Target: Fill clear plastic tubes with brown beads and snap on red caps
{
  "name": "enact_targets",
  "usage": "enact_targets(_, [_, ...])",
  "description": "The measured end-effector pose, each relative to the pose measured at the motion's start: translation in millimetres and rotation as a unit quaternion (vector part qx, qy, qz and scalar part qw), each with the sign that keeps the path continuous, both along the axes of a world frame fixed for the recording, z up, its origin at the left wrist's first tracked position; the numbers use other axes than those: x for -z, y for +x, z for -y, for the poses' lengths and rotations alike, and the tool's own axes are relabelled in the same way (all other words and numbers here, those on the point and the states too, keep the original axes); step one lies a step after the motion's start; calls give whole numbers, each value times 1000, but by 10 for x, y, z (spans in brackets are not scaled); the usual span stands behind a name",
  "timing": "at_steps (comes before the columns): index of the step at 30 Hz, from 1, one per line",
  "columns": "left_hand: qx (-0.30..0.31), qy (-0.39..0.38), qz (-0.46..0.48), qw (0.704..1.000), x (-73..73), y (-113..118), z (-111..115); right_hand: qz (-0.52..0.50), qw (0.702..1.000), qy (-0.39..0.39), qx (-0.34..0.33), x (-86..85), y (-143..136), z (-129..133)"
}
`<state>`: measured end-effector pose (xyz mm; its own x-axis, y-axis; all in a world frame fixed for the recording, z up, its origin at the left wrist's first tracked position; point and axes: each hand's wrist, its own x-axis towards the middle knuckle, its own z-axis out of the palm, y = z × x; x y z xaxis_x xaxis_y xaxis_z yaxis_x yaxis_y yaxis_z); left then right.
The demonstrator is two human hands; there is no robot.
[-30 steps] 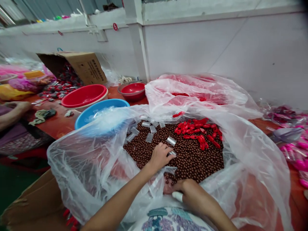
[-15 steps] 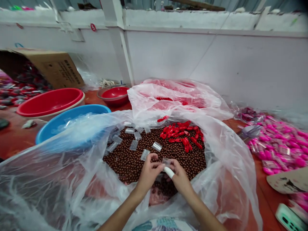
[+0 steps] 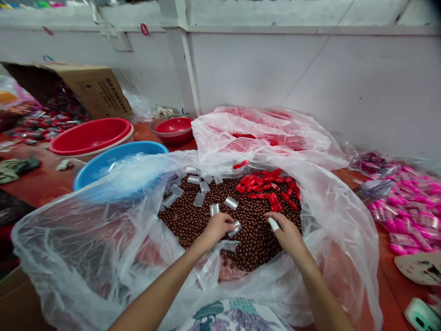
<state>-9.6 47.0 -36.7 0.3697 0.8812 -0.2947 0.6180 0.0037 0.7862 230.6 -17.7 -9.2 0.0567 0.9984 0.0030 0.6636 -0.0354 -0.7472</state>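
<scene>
My left hand (image 3: 217, 228) pinches a short clear plastic sleeve (image 3: 234, 229) over a bed of small round brown balls (image 3: 193, 220). My right hand (image 3: 286, 231) hovers above the balls at the right, holding nothing that I can see; its fingers are stretched forward and a white covering wraps one digit. Just beyond it lies a heap of small red plastic pieces (image 3: 258, 182), shaped like little spoons. Several more clear sleeves (image 3: 231, 202) rest on the balls at the far left and middle. A translucent plastic bag (image 3: 330, 230) surrounds the balls.
A blue basin (image 3: 82, 177), a red basin (image 3: 93, 133) and a small red bowl (image 3: 174, 126) stand at the left. Behind is a bag of red pieces (image 3: 268, 131). Pink packaged items (image 3: 413, 207) pile up at the right. An open carton (image 3: 99, 92) lies far left.
My hands were together around a clear sleeve. They have parted: the left keeps a sleeve, and the right has moved right, toward the red pieces. The camera view has shifted.
</scene>
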Motion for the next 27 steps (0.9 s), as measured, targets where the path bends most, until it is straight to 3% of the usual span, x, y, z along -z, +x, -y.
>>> enact_targets(5, [4, -2, 25, 1000, 95, 371, -135, 22, 1000, 18, 9, 70, 66, 9])
enact_targets(11, [-23, -16, 90, 996, 102, 549, -137, 54, 997, 61, 13, 77, 170, -222])
enact_targets(20, [-66, -113, 241, 962, 231, 514, -89, 98, 986, 100, -90, 93, 13, -813])
enact_targets(23, [-71, -159, 287, 942, 203, 466, -72, 124, 981, 89, -123, 134, -65, -896])
enact_targets(27, [-71, -212, 329, 917, 108, 380, -24, 147, 979, 77, -120, 187, -111, -885])
